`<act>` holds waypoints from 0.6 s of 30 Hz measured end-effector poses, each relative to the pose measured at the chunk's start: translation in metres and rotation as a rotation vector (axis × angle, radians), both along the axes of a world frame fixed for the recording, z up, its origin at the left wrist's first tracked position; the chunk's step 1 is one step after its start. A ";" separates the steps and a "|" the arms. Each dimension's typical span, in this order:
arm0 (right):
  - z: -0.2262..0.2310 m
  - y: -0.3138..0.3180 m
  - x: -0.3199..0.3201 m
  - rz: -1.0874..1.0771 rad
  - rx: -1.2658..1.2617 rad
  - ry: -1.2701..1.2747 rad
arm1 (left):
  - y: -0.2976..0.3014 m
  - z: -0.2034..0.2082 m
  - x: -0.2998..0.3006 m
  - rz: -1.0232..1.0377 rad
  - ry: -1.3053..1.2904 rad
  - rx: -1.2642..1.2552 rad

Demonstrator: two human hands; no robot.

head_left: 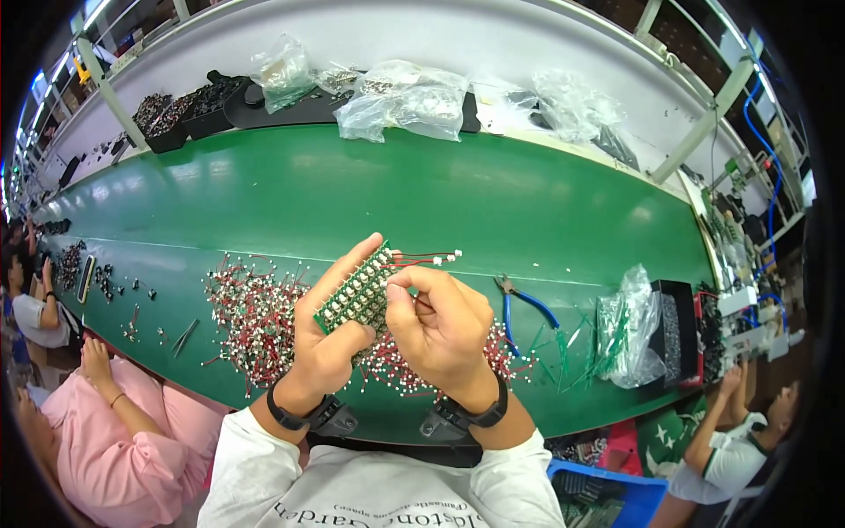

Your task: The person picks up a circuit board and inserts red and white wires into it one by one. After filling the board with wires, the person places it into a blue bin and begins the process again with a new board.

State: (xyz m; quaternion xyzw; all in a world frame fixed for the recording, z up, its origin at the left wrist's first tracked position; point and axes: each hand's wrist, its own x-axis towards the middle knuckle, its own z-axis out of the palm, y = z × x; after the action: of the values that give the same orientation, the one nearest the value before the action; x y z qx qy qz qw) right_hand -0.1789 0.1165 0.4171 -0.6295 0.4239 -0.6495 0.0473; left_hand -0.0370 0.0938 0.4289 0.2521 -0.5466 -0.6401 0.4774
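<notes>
My left hand (327,356) grips a green circuit board panel (359,290) set with rows of small white connectors, tilted up over the bench. Its fingers lie along the far left edge and its thumb along the near edge. My right hand (443,326) is closed in a pinch at the panel's right side; what its fingertips hold is hidden. Red wire leads (422,259) with white plugs stick out to the right from the panel's upper corner. Beneath both hands spreads a big heap of red-wired leads with white plugs (253,317).
Blue-handled pliers (532,305) and green plastic strips (563,356) lie to the right, before a clear bag (630,326) and a black bin (676,330). Tweezers (186,337) lie left. Bags (400,101) line the back. A person in pink (123,422) sits at my left.
</notes>
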 end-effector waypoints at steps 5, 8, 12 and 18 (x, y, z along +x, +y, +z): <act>0.000 -0.008 -0.007 -0.057 -0.062 0.040 | -0.003 -0.001 -0.005 0.037 -0.074 -0.098; -0.003 -0.012 -0.008 -0.077 -0.084 0.057 | -0.005 -0.001 -0.008 0.059 -0.107 -0.084; -0.004 -0.016 -0.008 -0.081 -0.112 0.062 | -0.006 -0.003 -0.007 0.061 -0.168 -0.164; -0.007 -0.015 -0.005 -0.102 -0.088 0.027 | -0.010 -0.001 -0.010 0.048 -0.176 -0.151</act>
State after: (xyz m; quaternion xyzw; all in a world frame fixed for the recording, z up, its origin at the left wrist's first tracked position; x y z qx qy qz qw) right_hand -0.1838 0.1013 0.4097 -0.6171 0.4272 -0.6605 -0.0194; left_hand -0.0469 0.0840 0.4275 0.2835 -0.6268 -0.5611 0.4604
